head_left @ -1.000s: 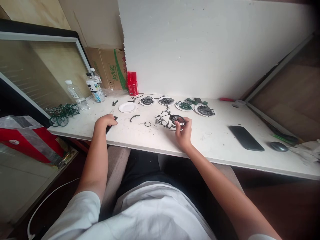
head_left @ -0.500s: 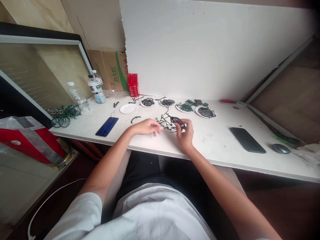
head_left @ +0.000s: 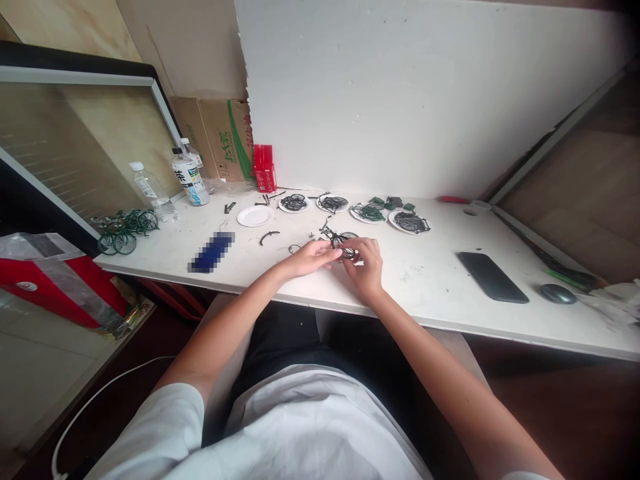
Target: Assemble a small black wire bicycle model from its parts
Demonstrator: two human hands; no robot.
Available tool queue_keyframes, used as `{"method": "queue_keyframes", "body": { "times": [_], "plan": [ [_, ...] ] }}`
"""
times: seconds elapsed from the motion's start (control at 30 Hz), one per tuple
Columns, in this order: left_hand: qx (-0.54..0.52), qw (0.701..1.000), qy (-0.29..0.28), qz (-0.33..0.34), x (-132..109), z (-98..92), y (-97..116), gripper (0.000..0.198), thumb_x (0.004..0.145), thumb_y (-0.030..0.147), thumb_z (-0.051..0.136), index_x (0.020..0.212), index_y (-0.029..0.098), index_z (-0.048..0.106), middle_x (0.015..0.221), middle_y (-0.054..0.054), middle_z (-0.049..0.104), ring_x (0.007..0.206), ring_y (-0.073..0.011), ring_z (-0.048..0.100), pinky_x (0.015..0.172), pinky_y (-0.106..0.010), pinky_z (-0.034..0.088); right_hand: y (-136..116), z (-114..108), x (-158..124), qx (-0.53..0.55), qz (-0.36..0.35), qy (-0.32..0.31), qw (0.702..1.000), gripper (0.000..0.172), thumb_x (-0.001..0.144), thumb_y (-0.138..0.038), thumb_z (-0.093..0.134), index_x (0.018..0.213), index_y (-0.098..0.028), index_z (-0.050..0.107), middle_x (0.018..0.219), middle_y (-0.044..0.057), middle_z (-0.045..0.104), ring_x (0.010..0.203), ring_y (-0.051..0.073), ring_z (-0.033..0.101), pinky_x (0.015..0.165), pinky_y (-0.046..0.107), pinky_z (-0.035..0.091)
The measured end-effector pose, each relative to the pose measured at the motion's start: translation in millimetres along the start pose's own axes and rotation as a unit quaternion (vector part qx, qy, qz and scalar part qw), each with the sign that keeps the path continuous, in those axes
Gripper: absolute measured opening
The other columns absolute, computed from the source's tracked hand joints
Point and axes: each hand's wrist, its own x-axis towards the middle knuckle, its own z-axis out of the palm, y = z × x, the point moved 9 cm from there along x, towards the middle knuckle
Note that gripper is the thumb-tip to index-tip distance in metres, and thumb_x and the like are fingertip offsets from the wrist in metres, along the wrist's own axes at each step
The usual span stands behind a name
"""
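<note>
A small dark model bicycle is held above the white table, its handlebar end pointing up and away from me. My right hand pinches its lower right part, around a wheel. From the other side, my left hand has its thumb and fingers closed at the bicycle's near side. Fingers hide much of the frame and the lower wheel. A thin loose ring lies just behind my left hand, and a curved black piece rests farther left.
Plates of dark parts, one of wheels and one of green pieces, line the back. Nearby is a bare white plate. Finished green model bicycles and bottles stand left. A black phone-like slab and a mouse lie right.
My left hand has moved right and closed in at the bicycle. The bicycle has turned in my right hand, which stays in nearly the same place.
</note>
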Motion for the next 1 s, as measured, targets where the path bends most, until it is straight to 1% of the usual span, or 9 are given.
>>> {"method": "queue_keyframes", "body": {
  "times": [0.13, 0.23, 0.37, 0.5, 0.6, 0.7, 0.77, 0.87, 1.0],
  "plan": [
    [-0.033, 0.997, 0.066, 0.003, 6, -12.6, -17, 0.048, 0.087, 0.054, 0.081, 0.115, 0.015, 0.074, 0.129, -0.017, 0.073, 0.121, -0.0305, 0.069, 0.101, -0.042, 0.057, 3, 6, 1, 0.006, 0.007, -0.023, 1.0, 0.029, 0.088, -0.013, 0.064, 0.113, -0.026, 0.072, 0.11, 0.008, 0.074, 0.104, 0.029, 0.061, 0.059, 0.037, 0.057],
    [-0.068, 0.993, 0.098, 0.005, 8, -18.2, -25, 0.048, 0.084, 0.048, 0.085, 0.114, 0.012, 0.074, 0.125, -0.017, 0.074, 0.116, -0.0289, 0.071, 0.102, -0.044, 0.057, 4, 9, 1, 0.019, 0.011, -0.029, 0.999, 0.036, 0.087, -0.012, 0.064, 0.12, -0.025, 0.07, 0.114, 0.009, 0.073, 0.106, 0.028, 0.062, 0.061, 0.036, 0.06],
    [-0.099, 0.984, 0.144, 0.022, 10, -26.9, -31, 0.047, 0.081, 0.043, 0.088, 0.115, 0.012, 0.073, 0.119, -0.015, 0.076, 0.109, -0.0257, 0.073, 0.101, -0.042, 0.058, 6, 16, -1, 0.032, 0.032, -0.059, 0.997, 0.044, 0.09, -0.015, 0.064, 0.132, -0.026, 0.068, 0.122, 0.01, 0.07, 0.109, 0.026, 0.065, 0.069, 0.037, 0.064],
    [-0.1, 0.975, 0.194, 0.047, 14, -35.7, -46, 0.045, 0.081, 0.041, 0.086, 0.113, 0.013, 0.071, 0.113, -0.014, 0.078, 0.106, -0.0258, 0.074, 0.1, -0.042, 0.059, 2, 23, -3, 0.036, 0.035, -0.096, 0.994, 0.049, 0.094, -0.017, 0.06, 0.142, -0.028, 0.062, 0.129, 0.01, 0.07, 0.116, 0.026, 0.066, 0.073, 0.038, 0.065],
    [-0.039, 0.971, 0.223, 0.08, 13, -37.2, -50, 0.041, 0.083, 0.041, 0.083, 0.112, 0.015, 0.068, 0.112, -0.014, 0.078, 0.104, -0.0261, 0.075, 0.096, -0.04, 0.059, 0, 25, -3, 0.033, 0.036, -0.103, 0.994, 0.047, 0.097, -0.018, 0.055, 0.142, -0.027, 0.062, 0.13, 0.01, 0.072, 0.118, 0.027, 0.066, 0.073, 0.038, 0.065],
    [0.079, 0.959, 0.247, 0.114, 7, -33.9, -43, 0.032, 0.09, 0.039, 0.076, 0.113, 0.018, 0.067, 0.113, -0.014, 0.077, 0.105, -0.0255, 0.075, 0.094, -0.037, 0.059, 3, 24, -2, 0.034, 0.042, -0.09, 0.994, 0.041, 0.098, -0.02, 0.054, 0.138, -0.026, 0.064, 0.126, 0.011, 0.073, 0.113, 0.026, 0.069, 0.072, 0.037, 0.065],
    [0.134, 0.948, 0.257, 0.131, 1, -31.5, -36, 0.029, 0.093, 0.036, 0.072, 0.116, 0.019, 0.066, 0.114, -0.014, 0.077, 0.105, -0.0245, 0.075, 0.095, -0.036, 0.058, 6, 23, -2, 0.037, 0.046, -0.079, 0.995, 0.038, 0.1, -0.023, 0.055, 0.136, -0.025, 0.065, 0.121, 0.01, 0.074, 0.108, 0.025, 0.07, 0.071, 0.037, 0.065],
    [0.166, 0.944, 0.25, 0.136, -1, -28.7, -30, 0.026, 0.093, 0.031, 0.07, 0.117, 0.02, 0.067, 0.114, -0.013, 0.077, 0.102, -0.0236, 0.076, 0.093, -0.035, 0.058, 12, 23, -3, 0.042, 0.053, -0.073, 0.995, 0.035, 0.1, -0.029, 0.06, 0.135, -0.024, 0.065, 0.118, 0.01, 0.074, 0.107, 0.025, 0.071, 0.069, 0.036, 0.064],
    [0.179, 0.942, 0.25, 0.137, 0, -30.0, -32, 0.022, 0.092, 0.027, 0.07, 0.112, 0.019, 0.068, 0.111, -0.013, 0.078, 0.099, -0.0234, 0.077, 0.087, -0.033, 0.059, 15, 24, -3, 0.049, 0.057, -0.072, 0.995, 0.03, 0.1, -0.031, 0.064, 0.128, -0.024, 0.065, 0.121, 0.011, 0.073, 0.106, 0.024, 0.072, 0.068, 0.034, 0.062]
  ]
}}
